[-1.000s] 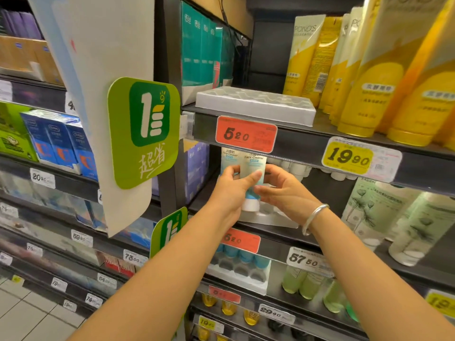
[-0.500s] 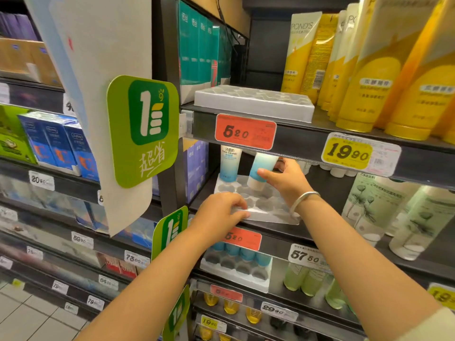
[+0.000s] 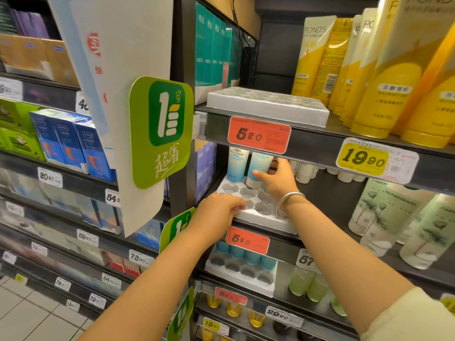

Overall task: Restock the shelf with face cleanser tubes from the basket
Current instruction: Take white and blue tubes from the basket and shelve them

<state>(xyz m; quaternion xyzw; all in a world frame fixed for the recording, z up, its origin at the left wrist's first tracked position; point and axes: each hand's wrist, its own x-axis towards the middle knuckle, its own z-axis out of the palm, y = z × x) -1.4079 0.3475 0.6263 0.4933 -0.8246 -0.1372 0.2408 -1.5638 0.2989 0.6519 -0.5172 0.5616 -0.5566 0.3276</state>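
Note:
Two white-and-blue face cleanser tubes stand cap-down at the back of a white moulded tray (image 3: 261, 212) on the middle shelf. The left tube (image 3: 236, 166) stands free in its pocket. My right hand (image 3: 275, 180) grips the second tube (image 3: 258, 168) just right of it, its cap in or just over a back pocket. My left hand (image 3: 219, 212) holds the tray's front left edge, fingers curled over the rim. The basket is out of view.
An empty white tray (image 3: 268, 107) sits on the shelf above, beside yellow tubes (image 3: 384, 94). The shelf lip with red price tag (image 3: 258, 135) hangs low over the tubes. Green-printed bottles (image 3: 391, 217) stand to the right. A green hanging sign (image 3: 161, 131) juts out at left.
A second ago both hands held two tubes together in front of the tray. One tube now stands at the back left; my left hand dropped to the tray's edge, my right carried the other tube back.

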